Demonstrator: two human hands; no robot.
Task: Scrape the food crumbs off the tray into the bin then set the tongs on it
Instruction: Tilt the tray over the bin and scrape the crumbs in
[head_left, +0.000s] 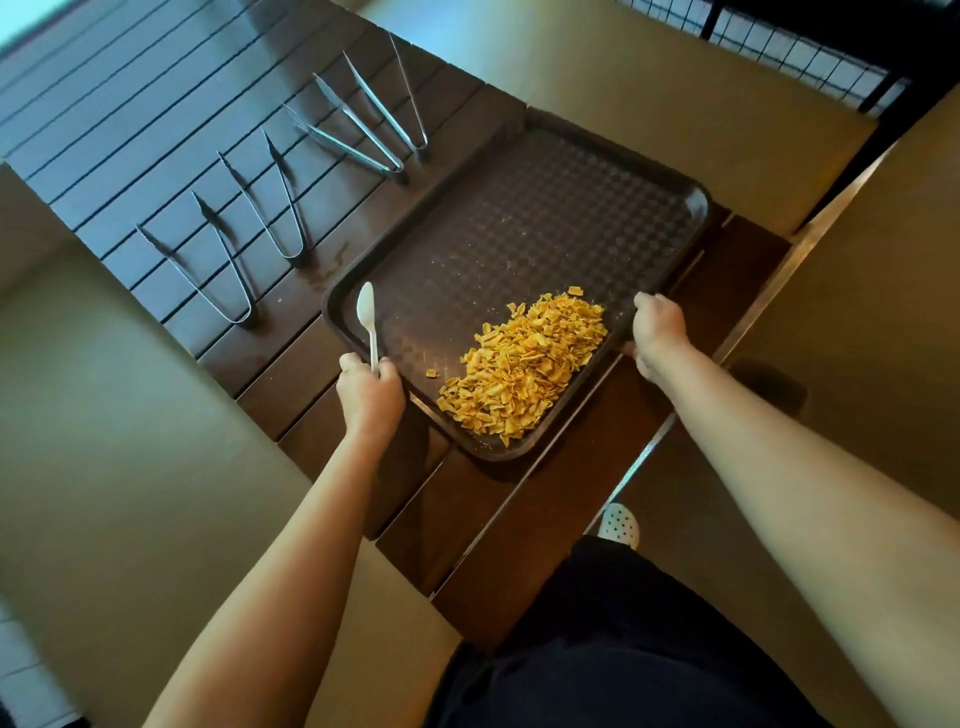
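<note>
Lying on the slatted table's (156, 130) left side are four tongs (223, 270). Left hand (370, 391) grips a white spoon (368, 322) plus the tray's (545, 218) near-left edge; crumbs (524, 364) heap by its near corner. Right hand (655, 332) curls over the right edge, fingertips hidden.

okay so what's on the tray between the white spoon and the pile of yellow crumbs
Nothing of note. In the head view, the stretch of tray between the spoon and the crumb pile is bare textured surface, except one stray crumb beside the pile.
</note>
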